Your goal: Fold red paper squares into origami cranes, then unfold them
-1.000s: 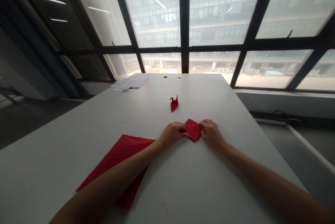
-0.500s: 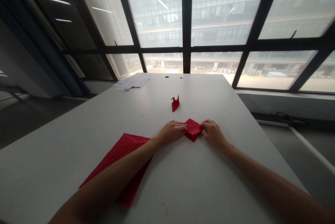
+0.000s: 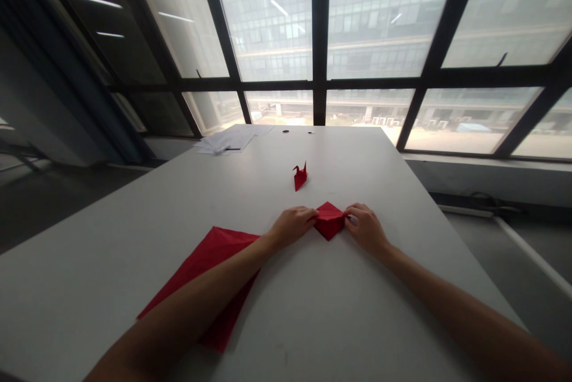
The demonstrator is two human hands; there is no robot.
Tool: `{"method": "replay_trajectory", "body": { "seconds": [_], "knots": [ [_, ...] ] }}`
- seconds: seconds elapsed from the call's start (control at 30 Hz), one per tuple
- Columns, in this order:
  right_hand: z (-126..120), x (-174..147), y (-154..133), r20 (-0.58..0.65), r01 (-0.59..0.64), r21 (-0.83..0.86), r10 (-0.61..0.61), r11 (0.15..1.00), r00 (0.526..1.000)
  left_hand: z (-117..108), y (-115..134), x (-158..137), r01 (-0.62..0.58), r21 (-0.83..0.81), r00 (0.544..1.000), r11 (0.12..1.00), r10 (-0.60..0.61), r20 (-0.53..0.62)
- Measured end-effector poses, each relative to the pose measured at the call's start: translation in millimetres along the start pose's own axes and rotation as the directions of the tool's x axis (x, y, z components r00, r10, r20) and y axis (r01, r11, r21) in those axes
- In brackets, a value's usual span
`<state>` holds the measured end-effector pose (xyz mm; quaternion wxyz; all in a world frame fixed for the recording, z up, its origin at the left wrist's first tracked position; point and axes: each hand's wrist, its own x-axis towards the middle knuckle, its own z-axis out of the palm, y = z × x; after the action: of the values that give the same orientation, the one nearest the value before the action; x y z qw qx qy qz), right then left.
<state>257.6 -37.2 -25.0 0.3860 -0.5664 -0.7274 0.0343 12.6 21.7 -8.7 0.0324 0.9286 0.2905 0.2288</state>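
A small folded square of red origami paper (image 3: 329, 226) lies on the table with one corner toward me, its upper layer creased across the middle. My left hand (image 3: 295, 224) has its fingers closed on the left corner. At the right corner, my right hand (image 3: 364, 226) pinches the paper between thumb and fingers. Just beyond stands a finished red paper crane (image 3: 300, 177). Under my left forearm lie larger red paper sheets (image 3: 201, 257), partly hidden by the arm.
The white table (image 3: 357, 173) reaches to the windows. At its far left lie white papers (image 3: 230, 139) with a dark, thin pen-like object (image 3: 233, 149) on them. The table's right edge runs past my right forearm.
The upper layer of the small red paper has shifted toward the far side, and its crease now lies higher. Both hands stay at the side corners.
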Motion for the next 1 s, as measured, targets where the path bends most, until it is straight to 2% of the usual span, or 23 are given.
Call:
{"method": "replay_trajectory", "body": {
  "seconds": [0.17, 0.47, 0.7, 1.0],
  "knots": [
    [-0.1, 0.3, 0.4, -0.016, -0.007, -0.020, 0.007, 1.000, 1.000, 2.0, -2.8, -0.3, 0.030, -0.032, 0.999, 0.999, -0.031, -0.011],
    [0.2, 0.6, 0.2, -0.033, -0.013, -0.038, 0.012, 0.999, 0.999, 0.5, -0.8, 0.4, 0.037, -0.183, 0.997, 0.982, -0.050, -0.065],
    [-4.8, 0.2, -7.9, -0.042, -0.049, -0.086, 0.046, 0.995, 0.998, -0.2, -0.1, 1.0, 0.050, -0.199, 0.993, 0.979, -0.069, -0.093],
    [-3.8, -1.2, -9.2, -0.077, -0.030, -0.139, 0.019, 0.990, 0.997, 3.1, -1.1, 1.7, 0.065, -0.215, 0.989, 0.974, -0.091, -0.116]
  ]
}}
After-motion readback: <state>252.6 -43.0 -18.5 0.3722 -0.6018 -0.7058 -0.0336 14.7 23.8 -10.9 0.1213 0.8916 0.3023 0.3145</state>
